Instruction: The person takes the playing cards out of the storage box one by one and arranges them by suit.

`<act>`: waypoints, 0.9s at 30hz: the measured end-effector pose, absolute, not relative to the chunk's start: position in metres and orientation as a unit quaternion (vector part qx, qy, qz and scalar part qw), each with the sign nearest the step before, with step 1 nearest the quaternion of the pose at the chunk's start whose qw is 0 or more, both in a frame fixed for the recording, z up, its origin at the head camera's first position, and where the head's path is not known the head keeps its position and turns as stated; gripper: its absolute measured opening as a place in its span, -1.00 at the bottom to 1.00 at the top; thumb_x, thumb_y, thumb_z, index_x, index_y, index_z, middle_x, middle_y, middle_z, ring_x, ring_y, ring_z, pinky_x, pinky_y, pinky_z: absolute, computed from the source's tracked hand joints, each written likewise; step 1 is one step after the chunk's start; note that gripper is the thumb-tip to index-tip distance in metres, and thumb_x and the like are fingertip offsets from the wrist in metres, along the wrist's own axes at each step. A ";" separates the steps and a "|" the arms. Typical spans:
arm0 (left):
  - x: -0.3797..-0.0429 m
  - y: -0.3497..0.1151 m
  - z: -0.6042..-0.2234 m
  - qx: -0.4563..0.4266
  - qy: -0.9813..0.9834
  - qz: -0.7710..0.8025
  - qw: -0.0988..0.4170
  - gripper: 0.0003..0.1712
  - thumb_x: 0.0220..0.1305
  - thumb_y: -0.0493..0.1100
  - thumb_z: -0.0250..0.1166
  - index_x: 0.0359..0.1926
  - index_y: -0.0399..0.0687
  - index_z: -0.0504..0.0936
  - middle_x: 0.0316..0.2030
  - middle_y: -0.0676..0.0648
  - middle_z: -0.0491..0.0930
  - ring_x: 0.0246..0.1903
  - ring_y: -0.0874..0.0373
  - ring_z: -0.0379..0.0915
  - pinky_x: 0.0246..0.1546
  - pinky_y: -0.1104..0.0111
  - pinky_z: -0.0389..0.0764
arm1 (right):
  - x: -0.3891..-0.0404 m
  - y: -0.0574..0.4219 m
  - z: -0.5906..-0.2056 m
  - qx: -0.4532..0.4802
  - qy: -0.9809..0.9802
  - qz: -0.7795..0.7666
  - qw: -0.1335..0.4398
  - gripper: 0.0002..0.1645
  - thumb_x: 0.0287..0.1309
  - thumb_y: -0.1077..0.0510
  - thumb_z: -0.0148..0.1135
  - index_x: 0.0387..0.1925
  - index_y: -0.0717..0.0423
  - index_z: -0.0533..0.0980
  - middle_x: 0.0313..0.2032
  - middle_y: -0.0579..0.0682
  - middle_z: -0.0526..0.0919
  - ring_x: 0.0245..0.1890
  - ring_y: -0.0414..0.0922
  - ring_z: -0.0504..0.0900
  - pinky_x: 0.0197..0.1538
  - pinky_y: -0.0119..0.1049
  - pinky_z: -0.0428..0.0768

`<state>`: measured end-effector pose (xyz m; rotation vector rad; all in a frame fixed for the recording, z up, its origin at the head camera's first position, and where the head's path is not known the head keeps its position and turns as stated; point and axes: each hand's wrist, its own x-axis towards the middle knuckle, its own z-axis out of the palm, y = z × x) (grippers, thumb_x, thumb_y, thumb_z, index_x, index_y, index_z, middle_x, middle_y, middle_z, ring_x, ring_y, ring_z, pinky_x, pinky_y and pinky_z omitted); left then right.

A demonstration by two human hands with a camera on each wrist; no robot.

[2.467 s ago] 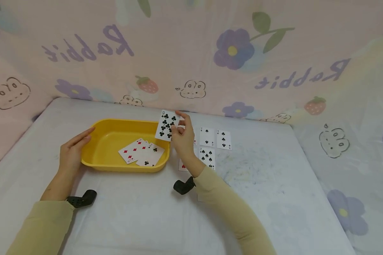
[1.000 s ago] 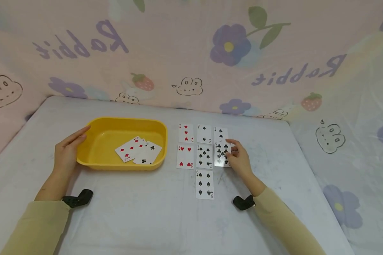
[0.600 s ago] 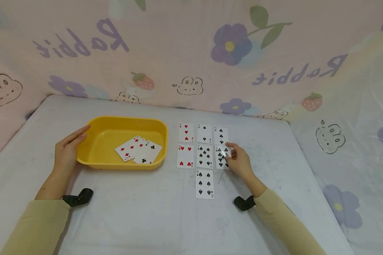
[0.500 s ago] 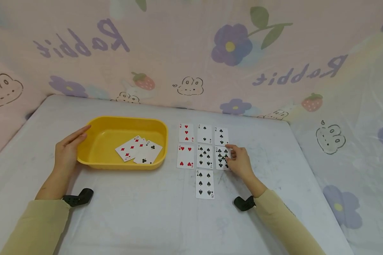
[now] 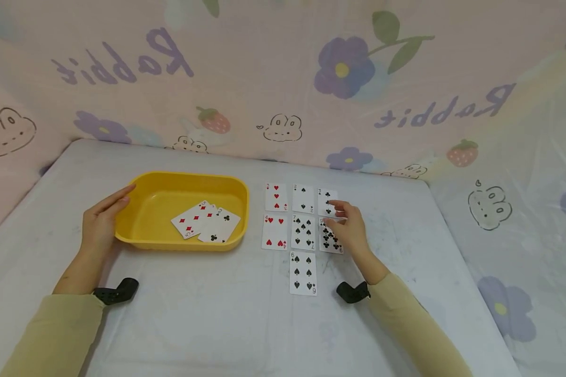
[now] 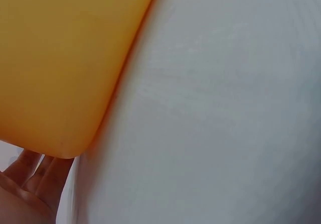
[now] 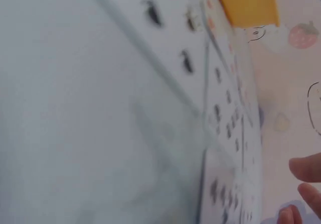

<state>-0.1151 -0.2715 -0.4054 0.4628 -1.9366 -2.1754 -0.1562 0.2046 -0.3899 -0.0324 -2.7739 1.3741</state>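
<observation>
In the head view my left hand lies with fairly straight fingers against the left end of a yellow plastic tray. The left wrist view shows its fingers touching the tray's outer wall. My right hand hovers over the nine of clubs, thumb and forefinger apart, holding nothing; it partly covers this card and the three of clubs. Beside them lie the seven of spades, two of spades, three of hearts, four of hearts and six of spades.
Inside the tray, a five of diamonds and a two of clubs overlap with another card's corner. A white cloth covers the table. A printed curtain hangs behind and at the sides.
My right hand carried the nine of clubs from the tray, set it below the three of clubs and slid it slightly nearer. It has now let go and lifted. My left hand stays at the tray.
</observation>
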 end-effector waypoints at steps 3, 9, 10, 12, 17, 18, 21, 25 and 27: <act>-0.115 -0.272 -0.405 0.158 -0.650 -0.737 0.094 -0.57 0.35 -0.04 0.19 0.22 0.06 0.54 -0.02 0.47 0.58 0.34 0.44 0.14 0.29 0.73 0.09 | -0.162 0.193 -0.385 -0.011 -0.875 0.484 0.017 -0.43 0.11 0.29 0.27 0.20 0.25 0.42 0.15 0.24 0.40 0.08 0.13 0.42 0.12 -0.07 0.47; -0.114 -0.274 -0.405 0.157 -0.644 -0.742 0.095 -0.59 0.35 -0.06 0.20 0.20 0.06 0.55 -0.07 0.48 0.59 0.33 0.44 0.14 0.29 0.73 0.10 | -0.167 0.166 -0.378 -0.014 -0.832 0.554 0.005 -0.43 0.12 0.29 0.27 0.20 0.23 0.42 0.18 0.26 0.40 0.11 0.12 0.40 0.18 -0.07 0.40; -0.114 -0.274 -0.404 0.157 -0.643 -0.744 0.095 -0.59 0.35 -0.07 0.20 0.20 0.06 0.55 -0.08 0.47 0.60 0.33 0.44 0.14 0.29 0.73 0.09 | -0.168 0.160 -0.378 -0.012 -0.827 0.562 0.006 -0.44 0.12 0.29 0.27 0.19 0.23 0.43 0.16 0.28 0.40 0.11 0.13 0.40 0.18 -0.06 0.40; -0.114 -0.274 -0.405 0.158 -0.645 -0.742 0.095 -0.59 0.35 -0.06 0.20 0.20 0.07 0.56 -0.08 0.48 0.60 0.33 0.44 0.14 0.29 0.74 0.09 | -0.169 0.148 -0.377 -0.009 -0.821 0.571 0.004 -0.46 0.12 0.28 0.28 0.18 0.21 0.44 0.16 0.27 0.41 0.10 0.12 0.41 0.18 -0.06 0.42; -0.115 -0.275 -0.406 0.161 -0.647 -0.739 0.097 -0.59 0.35 -0.06 0.20 0.20 0.06 0.56 -0.07 0.48 0.59 0.32 0.44 0.15 0.28 0.74 0.10 | -0.170 0.116 -0.376 0.010 -0.813 0.582 -0.008 -0.49 0.13 0.25 0.28 0.15 0.18 0.47 0.15 0.23 0.45 0.09 0.07 0.46 0.19 -0.10 0.46; -0.115 -0.275 -0.407 0.162 -0.646 -0.739 0.097 -0.59 0.35 -0.06 0.20 0.20 0.06 0.55 -0.06 0.47 0.59 0.32 0.44 0.15 0.28 0.74 0.11 | -0.170 0.110 -0.375 0.015 -0.811 0.584 -0.010 -0.50 0.14 0.24 0.28 0.15 0.18 0.48 0.15 0.23 0.46 0.08 0.06 0.47 0.19 -0.11 0.47; -0.115 -0.275 -0.407 0.163 -0.647 -0.738 0.098 -0.59 0.34 -0.05 0.20 0.20 0.07 0.56 -0.05 0.47 0.58 0.33 0.44 0.15 0.28 0.74 0.10 | -0.170 0.092 -0.371 0.035 -0.805 0.592 -0.014 -0.51 0.13 0.24 0.28 0.14 0.19 0.49 0.12 0.21 0.50 0.06 0.05 0.52 0.17 -0.14 0.51; -0.115 -0.273 -0.406 0.159 -0.648 -0.738 0.099 -0.59 0.34 -0.05 0.21 0.19 0.06 0.56 -0.04 0.46 0.59 0.32 0.43 0.15 0.27 0.74 0.13 | -0.168 0.072 -0.364 0.048 -0.792 0.609 -0.024 -0.53 0.12 0.24 0.28 0.11 0.17 0.51 0.09 0.16 0.53 0.01 0.02 0.54 0.13 -0.20 0.55; -0.116 -0.272 -0.406 0.158 -0.647 -0.740 0.099 -0.59 0.33 -0.06 0.22 0.19 0.06 0.56 -0.04 0.45 0.59 0.32 0.43 0.16 0.27 0.73 0.14 | -0.167 0.064 -0.362 0.052 -0.786 0.616 -0.030 -0.53 0.12 0.25 0.28 0.11 0.17 0.51 0.08 0.15 0.53 0.00 0.01 0.54 0.11 -0.23 0.57</act>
